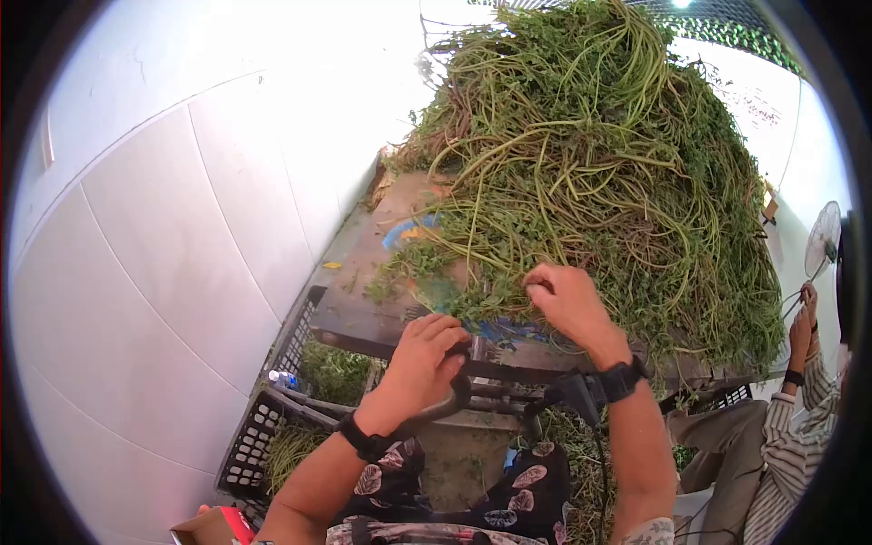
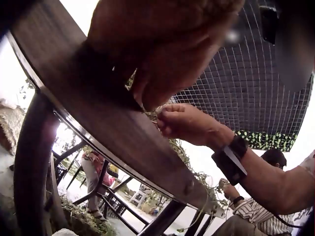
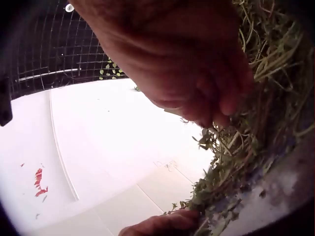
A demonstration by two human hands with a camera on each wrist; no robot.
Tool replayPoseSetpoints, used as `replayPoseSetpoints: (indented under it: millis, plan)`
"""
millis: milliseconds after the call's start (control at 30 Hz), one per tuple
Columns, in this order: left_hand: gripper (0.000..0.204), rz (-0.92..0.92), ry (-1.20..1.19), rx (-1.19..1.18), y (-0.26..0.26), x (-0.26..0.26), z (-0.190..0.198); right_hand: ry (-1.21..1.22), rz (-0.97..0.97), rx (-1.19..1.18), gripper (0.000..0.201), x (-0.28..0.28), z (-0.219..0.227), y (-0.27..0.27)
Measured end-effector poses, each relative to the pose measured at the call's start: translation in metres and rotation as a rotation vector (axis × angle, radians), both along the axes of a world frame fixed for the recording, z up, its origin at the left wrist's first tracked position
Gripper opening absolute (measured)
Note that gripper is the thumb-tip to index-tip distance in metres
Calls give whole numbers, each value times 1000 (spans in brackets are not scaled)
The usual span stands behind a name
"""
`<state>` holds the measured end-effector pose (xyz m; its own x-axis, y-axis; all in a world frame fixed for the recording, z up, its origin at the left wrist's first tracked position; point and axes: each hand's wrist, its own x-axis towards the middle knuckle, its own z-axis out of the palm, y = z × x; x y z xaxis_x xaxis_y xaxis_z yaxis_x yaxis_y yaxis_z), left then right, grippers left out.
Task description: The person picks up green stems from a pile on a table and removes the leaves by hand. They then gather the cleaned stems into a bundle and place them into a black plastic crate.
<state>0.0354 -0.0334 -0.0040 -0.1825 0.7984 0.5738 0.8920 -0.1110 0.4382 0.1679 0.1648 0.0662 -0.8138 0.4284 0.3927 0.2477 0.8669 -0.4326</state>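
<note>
Both left hand (image 1: 416, 361) and right hand (image 1: 576, 307) seem to sort greens (image 1: 590, 173) — I can't tell if either pinches — tug gently next.

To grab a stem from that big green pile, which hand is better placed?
Probably the right hand: it's right up at the near side of the pile. The left hand is down by the table's front edge, farther from most of the pile.
</note>
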Motion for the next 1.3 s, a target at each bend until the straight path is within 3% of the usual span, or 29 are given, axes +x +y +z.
replayPoseSetpoints:
  millis: [267,467,767,867,967,1033,1100,1233,1300]
  plan:
    - [30,-42,-27,-6,10,1,6,1,-225,18,21,49,7,13]
    - [29,36,85,30,26,7,-2,48,3,35,26,19,-5,-2]
    - [25,43,53,97,24,5,-6,-91,97,156,29,-9,-23,-12]
    - [21,31,-8,130,21,4,-2,-35,66,-20,24,-5,-13,-13]
    - [19,-12,-66,129,18,3,1,259,-16,-201,22,12,-4,-15]
    - [17,-27,-86,148,17,5,3,302,-62,-328,21,29,9,-26]
    - [16,-48,-267,179,16,5,3,327,-73,-442,20,42,10,-31]
    - [23,1,-442,269,11,11,3,465,21,-571,16,59,-6,-40]
    - [32,65,-410,198,6,19,6,512,69,-622,13,63,-8,-51]
